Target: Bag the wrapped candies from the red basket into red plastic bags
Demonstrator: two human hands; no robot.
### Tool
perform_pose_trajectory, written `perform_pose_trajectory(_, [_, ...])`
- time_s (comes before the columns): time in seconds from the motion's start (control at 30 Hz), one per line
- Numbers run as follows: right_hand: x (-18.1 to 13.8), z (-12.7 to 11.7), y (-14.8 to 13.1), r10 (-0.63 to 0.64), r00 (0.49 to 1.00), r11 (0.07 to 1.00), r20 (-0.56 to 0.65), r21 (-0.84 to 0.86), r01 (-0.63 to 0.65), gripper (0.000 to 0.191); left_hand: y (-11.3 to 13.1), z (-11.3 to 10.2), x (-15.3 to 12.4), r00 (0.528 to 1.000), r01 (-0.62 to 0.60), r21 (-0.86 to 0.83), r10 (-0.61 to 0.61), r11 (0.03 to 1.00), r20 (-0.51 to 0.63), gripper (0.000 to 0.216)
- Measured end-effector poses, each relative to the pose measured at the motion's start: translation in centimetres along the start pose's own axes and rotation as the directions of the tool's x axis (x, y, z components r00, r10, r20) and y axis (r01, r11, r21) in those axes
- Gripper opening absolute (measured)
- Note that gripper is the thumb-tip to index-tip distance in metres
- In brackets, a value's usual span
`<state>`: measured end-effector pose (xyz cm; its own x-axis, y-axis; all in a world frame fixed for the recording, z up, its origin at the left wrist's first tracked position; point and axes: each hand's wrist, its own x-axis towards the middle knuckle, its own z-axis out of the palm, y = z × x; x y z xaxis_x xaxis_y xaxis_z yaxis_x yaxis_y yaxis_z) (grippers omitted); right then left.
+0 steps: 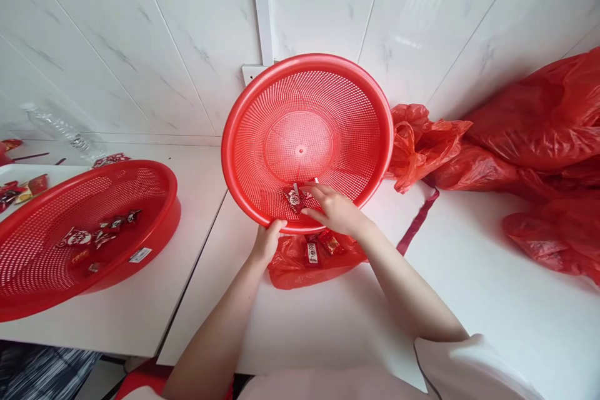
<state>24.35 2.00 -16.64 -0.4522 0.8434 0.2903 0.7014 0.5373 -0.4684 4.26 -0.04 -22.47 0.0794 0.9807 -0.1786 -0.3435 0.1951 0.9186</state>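
A red plastic mesh basket (301, 125) is tilted, its opening facing me. My left hand (269, 240) is closed on the lower left of its rim, thumb over the edge. My right hand (335, 209) reaches inside over the lower wall, with its fingers apart at a few small wrapped snacks (294, 198). Those wrappers are dark red and white, partly covered by the fingers. Below the basket's rim lies a red plastic bag (290, 272), with a dark red snack packet (312, 252) and a red-gold packet (332, 242) in its mouth.
Another red basket (159, 200) with several packets stands on the left table, beside a white tray (60, 170) and a clear bottle (63, 128). Filled red bags (539, 112) lie along the right. A tiled wall (197, 44) rises behind; a seam separates the tables.
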Motion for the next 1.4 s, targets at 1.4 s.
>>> perform_pose_trajectory(1.4, [0.1,0.9,1.6,0.011,0.994,1.000,0.113,0.014,-0.013,0.044,-0.1,-0.2,0.1,0.995,-0.093,0.050,0.091,0.994,0.031,0.015])
